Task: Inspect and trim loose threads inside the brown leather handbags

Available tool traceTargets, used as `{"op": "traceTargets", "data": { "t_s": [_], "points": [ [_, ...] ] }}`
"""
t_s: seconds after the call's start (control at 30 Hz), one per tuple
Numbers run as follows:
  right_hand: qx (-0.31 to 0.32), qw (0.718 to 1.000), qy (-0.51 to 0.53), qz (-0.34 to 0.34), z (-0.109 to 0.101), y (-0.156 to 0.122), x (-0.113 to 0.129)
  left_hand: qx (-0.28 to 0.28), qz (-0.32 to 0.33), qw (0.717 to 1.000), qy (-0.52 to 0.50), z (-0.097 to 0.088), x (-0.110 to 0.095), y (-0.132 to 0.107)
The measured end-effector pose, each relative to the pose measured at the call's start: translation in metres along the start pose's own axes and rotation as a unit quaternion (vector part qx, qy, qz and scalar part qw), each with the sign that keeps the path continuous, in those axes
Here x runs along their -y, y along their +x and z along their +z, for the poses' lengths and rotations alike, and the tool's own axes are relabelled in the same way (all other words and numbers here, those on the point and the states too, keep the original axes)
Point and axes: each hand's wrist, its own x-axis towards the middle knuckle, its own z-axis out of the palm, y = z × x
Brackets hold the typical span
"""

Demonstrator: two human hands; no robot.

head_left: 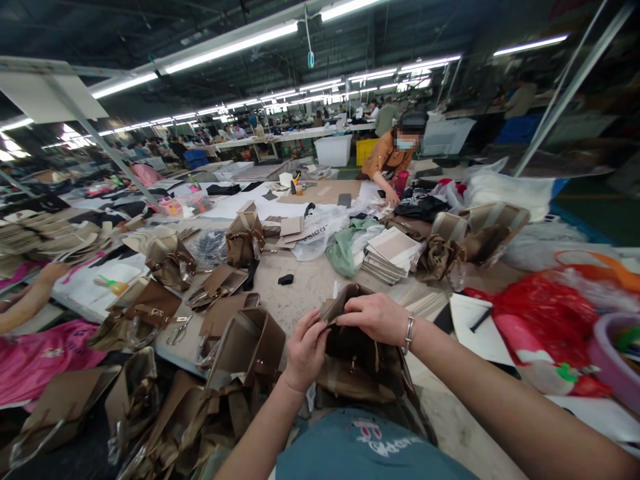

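Observation:
A brown handbag (pixel 357 379) stands at the table's near edge, against my body, its opening facing up. My left hand (pixel 306 350) pinches the bag's upper rim on the left side, thumb against fingers. Close beside it, my right hand (pixel 374 319), with a metal bracelet at the wrist, grips the same rim from above, fingertips bent over the edge. A small metal fitting shows on the bag's front below the hands. The inside of the bag is dark, and what lies under my fingertips is hidden.
Several similar brown bags (pixel 250 343) crowd the left. Scissors (pixel 179 331) lie on the table. To the right are a red plastic bag (pixel 545 320), a purple basin (pixel 617 357) and a squeeze bottle (pixel 553 375). Stacked panels (pixel 393 253) lie ahead; a co-worker (pixel 395 157) leans over the far side.

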Motion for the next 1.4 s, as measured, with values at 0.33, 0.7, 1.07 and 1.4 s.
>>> {"op": "traceTargets", "data": {
  "t_s": [0.33,0.7,1.07,1.4],
  "points": [
    [-0.036,0.999,0.013,0.038,-0.004,0.006,0.005,-0.003,-0.002,1.000,-0.019,0.001,0.000,-0.004],
    [-0.026,1.000,-0.003,0.011,0.005,0.007,0.001,0.000,-0.004,1.000,-0.001,-0.001,-0.004,0.001],
    [-0.043,0.998,0.028,0.022,0.008,0.001,0.000,0.017,-0.017,1.000,0.012,0.001,-0.007,0.000],
    [-0.045,0.998,0.034,0.031,0.008,-0.001,0.001,0.029,-0.013,0.999,0.021,0.003,-0.009,0.000]
  ]
}}
